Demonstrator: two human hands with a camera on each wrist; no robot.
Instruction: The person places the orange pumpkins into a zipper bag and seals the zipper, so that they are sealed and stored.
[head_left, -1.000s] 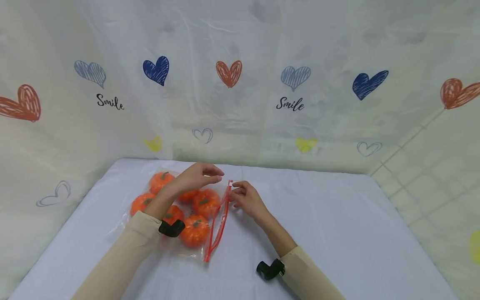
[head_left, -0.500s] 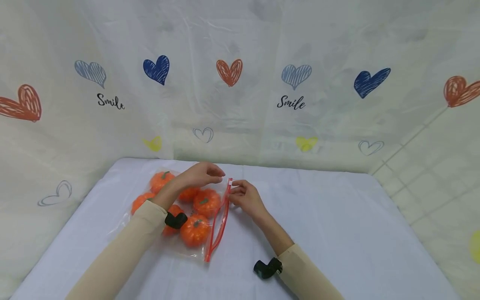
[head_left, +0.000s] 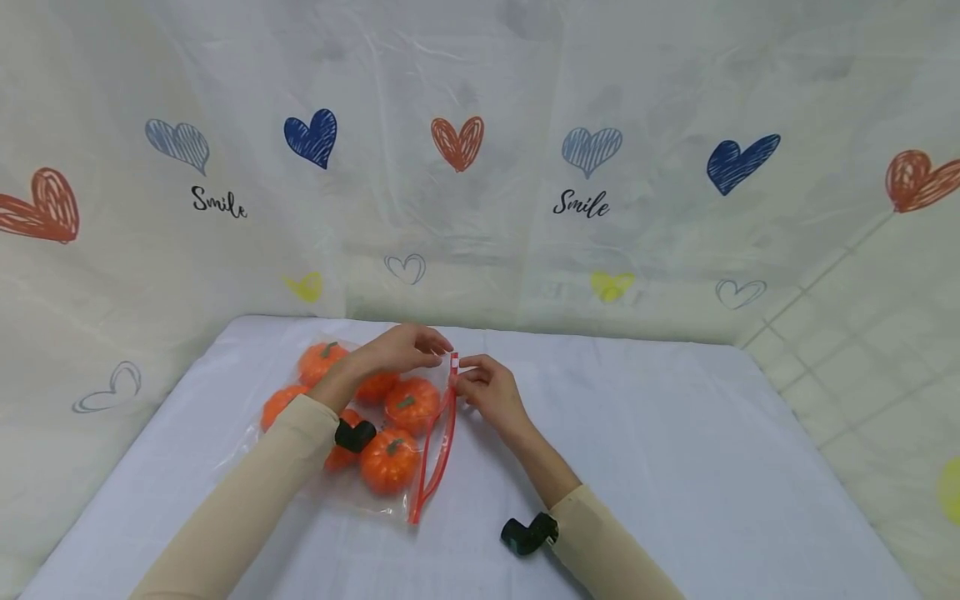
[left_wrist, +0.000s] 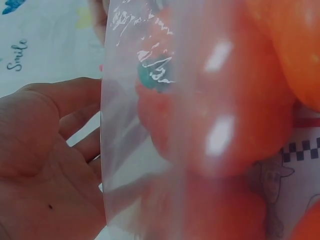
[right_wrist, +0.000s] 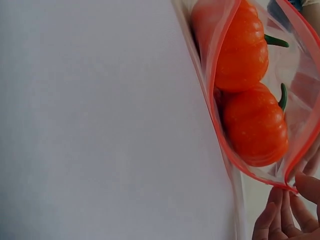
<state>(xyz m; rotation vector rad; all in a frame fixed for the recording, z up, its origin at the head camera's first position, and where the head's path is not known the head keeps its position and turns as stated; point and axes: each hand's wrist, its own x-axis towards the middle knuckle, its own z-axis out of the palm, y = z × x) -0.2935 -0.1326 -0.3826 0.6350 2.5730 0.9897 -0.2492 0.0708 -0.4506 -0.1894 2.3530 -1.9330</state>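
Observation:
A clear zip bag (head_left: 378, 502) lies on the table, holding several small orange toy pumpkins (head_left: 390, 461) with green stems. Its red zip strip (head_left: 446, 446) faces right, and the mouth gapes in the right wrist view. My left hand (head_left: 401, 347) reaches over the bag to its far corner, fingers bent; in the left wrist view its fingertips are hidden behind the film, and I cannot tell if they pinch it. At that corner my right hand (head_left: 495, 393) pinches the end of the red strip (right_wrist: 280, 185) between thumb and fingers.
A white cloth covers the table (head_left: 637, 450). Behind it hangs a pale sheet (head_left: 510, 242) printed with hearts and "Smile". A black device (head_left: 530, 533) sits at the right wrist, another (head_left: 355, 435) at the left wrist.
My right hand has shifted slightly left and away from me, and the bag's far zip corner has moved the same way. My left forearm has moved slightly; the pumpkins lie almost as before.

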